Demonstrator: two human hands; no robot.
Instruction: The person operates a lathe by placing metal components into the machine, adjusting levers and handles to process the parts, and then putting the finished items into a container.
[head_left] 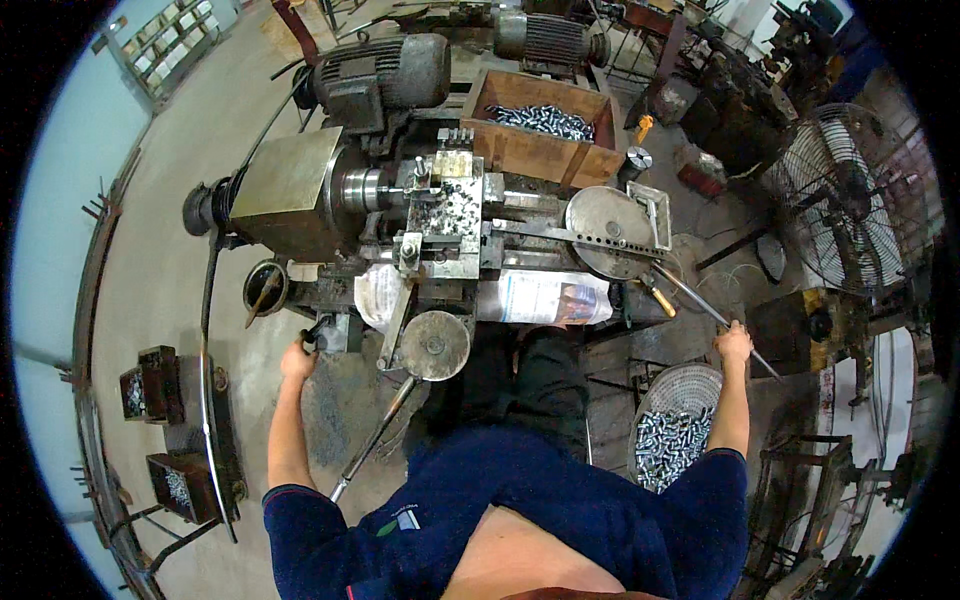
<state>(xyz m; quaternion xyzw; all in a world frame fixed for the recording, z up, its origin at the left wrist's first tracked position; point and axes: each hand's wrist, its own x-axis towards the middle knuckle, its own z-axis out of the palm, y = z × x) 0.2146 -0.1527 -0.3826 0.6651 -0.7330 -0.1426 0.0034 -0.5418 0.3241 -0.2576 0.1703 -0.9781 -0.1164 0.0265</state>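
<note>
A small, oily lathe stands before me, with its headstock on the left, a bright spindle and a chip-covered tool slide. My right hand is wrapped around a long metal lever that slants out from a round steel disc. Low on the left, my left hand is closed at a dark handle beside a grey metal block; its fingertips are partly hidden. Between my arms, a second disc carries another lever, which neither hand touches.
A wooden crate of shiny small metal parts sits behind the lathe. Similar parts fill a perforated basket below my right forearm. An electric motor stands at the back, a caged fan at right, and small bins at left.
</note>
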